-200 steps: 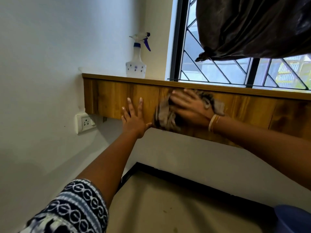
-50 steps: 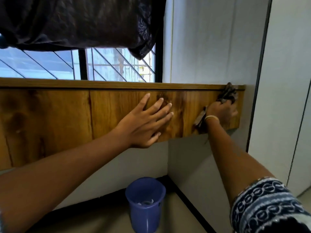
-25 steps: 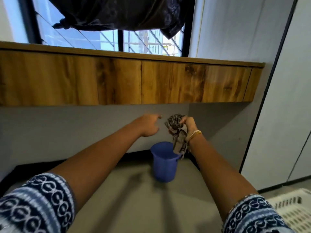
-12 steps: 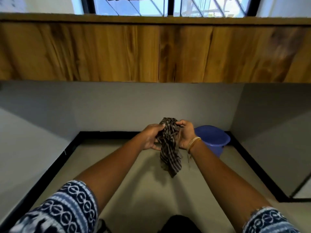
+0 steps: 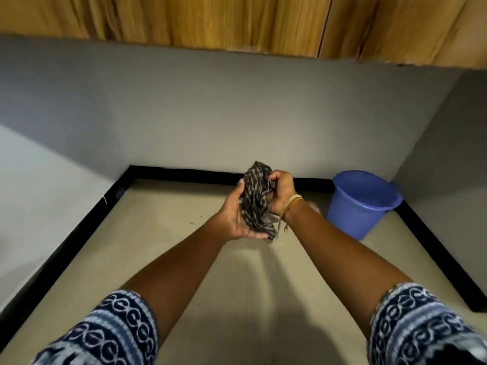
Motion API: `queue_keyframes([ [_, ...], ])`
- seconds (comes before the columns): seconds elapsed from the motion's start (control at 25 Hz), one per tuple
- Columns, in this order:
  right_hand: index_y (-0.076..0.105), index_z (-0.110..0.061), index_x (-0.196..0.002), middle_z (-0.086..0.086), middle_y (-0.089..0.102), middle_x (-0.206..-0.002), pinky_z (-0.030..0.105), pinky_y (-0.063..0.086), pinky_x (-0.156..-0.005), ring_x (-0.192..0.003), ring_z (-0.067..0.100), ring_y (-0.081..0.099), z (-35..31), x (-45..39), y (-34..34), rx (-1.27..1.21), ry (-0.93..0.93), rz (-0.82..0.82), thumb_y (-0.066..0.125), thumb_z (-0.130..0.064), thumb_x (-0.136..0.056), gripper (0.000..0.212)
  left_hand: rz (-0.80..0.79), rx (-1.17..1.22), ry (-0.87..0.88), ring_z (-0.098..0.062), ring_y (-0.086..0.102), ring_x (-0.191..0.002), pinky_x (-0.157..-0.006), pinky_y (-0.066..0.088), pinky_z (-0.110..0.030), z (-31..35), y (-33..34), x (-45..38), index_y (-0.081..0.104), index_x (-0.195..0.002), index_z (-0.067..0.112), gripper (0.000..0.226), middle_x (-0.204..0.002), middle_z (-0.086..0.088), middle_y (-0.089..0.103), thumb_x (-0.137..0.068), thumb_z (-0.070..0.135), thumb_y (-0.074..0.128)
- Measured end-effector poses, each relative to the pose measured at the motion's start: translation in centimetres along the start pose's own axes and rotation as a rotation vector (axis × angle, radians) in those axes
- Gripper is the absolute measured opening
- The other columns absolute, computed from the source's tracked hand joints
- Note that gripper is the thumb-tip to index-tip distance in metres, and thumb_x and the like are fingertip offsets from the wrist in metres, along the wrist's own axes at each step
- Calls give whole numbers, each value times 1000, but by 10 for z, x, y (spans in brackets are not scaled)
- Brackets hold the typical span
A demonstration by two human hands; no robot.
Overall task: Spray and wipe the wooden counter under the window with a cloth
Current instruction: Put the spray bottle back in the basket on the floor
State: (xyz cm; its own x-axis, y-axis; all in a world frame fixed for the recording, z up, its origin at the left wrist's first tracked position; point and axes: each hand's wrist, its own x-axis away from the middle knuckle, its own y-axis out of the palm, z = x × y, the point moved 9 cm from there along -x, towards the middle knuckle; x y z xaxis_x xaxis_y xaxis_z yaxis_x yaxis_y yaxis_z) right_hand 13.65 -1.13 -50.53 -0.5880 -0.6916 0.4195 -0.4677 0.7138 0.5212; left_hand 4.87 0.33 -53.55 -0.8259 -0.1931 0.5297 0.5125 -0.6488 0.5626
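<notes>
A: What are the hands doing?

B: Both hold the cloth (image 5: 255,198) between them, out in front of the person and above the floor (image 5: 184,259). The right hand (image 5: 280,192) has its fingers curled tight round the upper part of the bunched, dark checked fabric. The left hand (image 5: 237,217) lies palm-up beneath and beside it, fingers bent up along the cloth's left side, thumb under the lower end.

A: Is any of the cloth loose?

B: A crumpled top sticks up above the right hand's fingers, and a short corner hangs below the left palm. The rest is squeezed between the two palms.

A: Anything on the wrists?

B: Thin bangles (image 5: 290,204) sit on the right wrist. Both upper arms wear patterned blue and white sleeves (image 5: 116,335).

A: And around them?

B: A blue bucket (image 5: 361,204) stands on the floor to the right of the hands, near the corner where the two walls meet. A black skirting strip (image 5: 79,233) runs along the foot of the walls. I cannot tell what the bucket contains.

A: Where is the wooden surface?

B: Its wood front (image 5: 210,19) crosses the top of the view, well above the hands and apart from the cloth, with the grey wall (image 5: 210,106) below it.
</notes>
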Motion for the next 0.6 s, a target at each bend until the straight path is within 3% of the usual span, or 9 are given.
queue_keyframes([
  [0.08, 64, -4, -91, 16, 62, -93, 37, 49, -88, -80, 31, 61, 7, -13, 10, 6, 43, -3, 45, -27, -73, 35, 5, 187, 99, -40, 59, -109, -98, 43, -56, 13, -10, -7, 59, -124, 9, 74, -127, -20, 60, -90, 69, 34],
  [0.2, 68, -5, -109, 15, 68, -105, 43, 47, -97, -92, 33, 65, 26, -26, 18, 350, 169, -6, 48, -48, -88, 51, 23, 280, 204, -38, 58, -117, -102, 43, -55, 20, -34, -12, 58, -129, 9, 63, -125, -20, 62, -90, 58, 49],
  [0.32, 70, -6, -88, 14, 72, -94, 40, 52, -89, -94, 32, 67, 26, -23, 15, 846, 54, 133, 59, -42, -89, 38, 129, 191, 265, -32, 66, -104, -89, 53, -46, 25, -52, -2, 65, -114, 8, 44, -113, -17, 69, -86, 42, 61],
  [0.36, 68, -8, -79, 11, 71, -87, 39, 52, -84, -91, 32, 67, 23, -14, 14, 881, 10, 182, 62, -40, -88, 33, 159, 166, 295, -30, 67, -98, -80, 55, -40, 29, -52, 7, 66, -109, 7, 38, -107, -16, 70, -83, 34, 64],
  [0.44, 69, -9, -83, 9, 70, -86, 39, 51, -83, -89, 31, 66, 23, 13, 11, 712, 102, 189, 65, -38, -87, 29, 184, 165, 332, -30, 67, -90, -70, 56, -34, 40, -45, 29, 65, -103, 4, 34, -99, -16, 68, -75, 23, 66],
  [0.52, 70, -10, -97, 12, 69, -94, 40, 48, -86, -90, 29, 63, 35, 56, 31, 389, 355, 31, 59, -45, -89, 37, 221, 183, 309, -30, 66, -91, -71, 55, -36, 50, -33, 61, 63, -104, 2, 38, -101, -18, 66, -70, 17, 71],
  [0.6, 71, -10, -102, 15, 68, -99, 37, 47, -84, -89, 28, 63, 28, 106, 62, 146, 469, -40, 50, -48, -93, 44, 265, 183, 264, -33, 64, -96, -77, 54, -38, 66, -6, 106, 62, -109, 1, 47, -106, -20, 64, -66, 14, 76],
])
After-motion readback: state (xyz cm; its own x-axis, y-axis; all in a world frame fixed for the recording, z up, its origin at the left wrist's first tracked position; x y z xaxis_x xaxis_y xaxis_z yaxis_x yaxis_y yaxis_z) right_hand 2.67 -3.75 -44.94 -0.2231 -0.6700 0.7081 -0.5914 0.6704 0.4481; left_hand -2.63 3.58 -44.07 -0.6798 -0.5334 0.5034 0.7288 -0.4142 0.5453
